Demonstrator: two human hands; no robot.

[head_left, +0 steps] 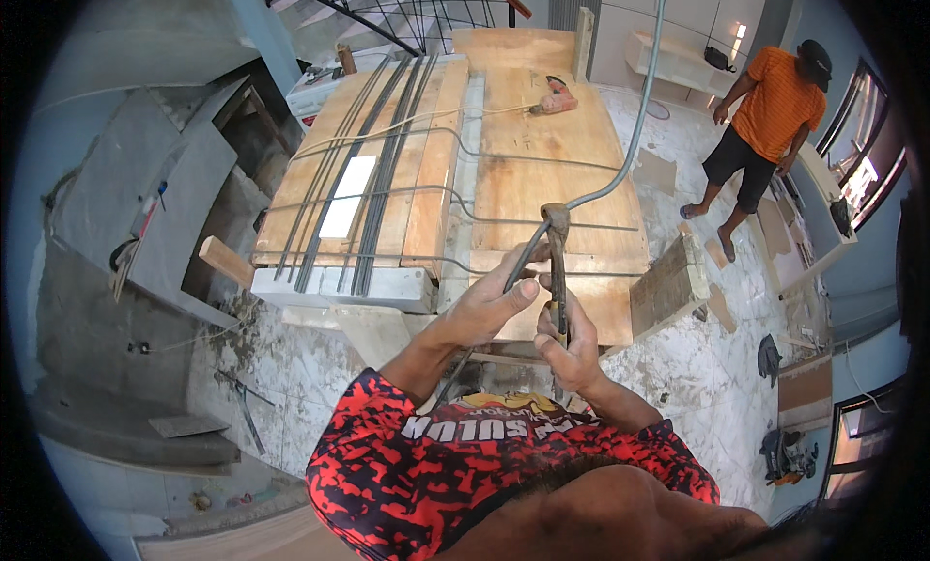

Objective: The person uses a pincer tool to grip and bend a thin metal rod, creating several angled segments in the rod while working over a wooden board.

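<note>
A long grey steel rod runs up past the far edge of the view and bends near my hands. My left hand is wrapped round its lower stretch, thumb on top. In my right hand is the handle of a rusty bar-bending wrench. The wrench's hooked head sits on the rod at the bend. Both hands are above the near edge of a plywood bench. Several thinner rods with a kink in them lie across the bench beyond my hands.
Long dark straight rods lie lengthwise on the bench's left half beside a white rectangular piece. A red power drill with a pale cord rests farther back. A person in an orange shirt stands at right. A wood block juts out at the near right corner.
</note>
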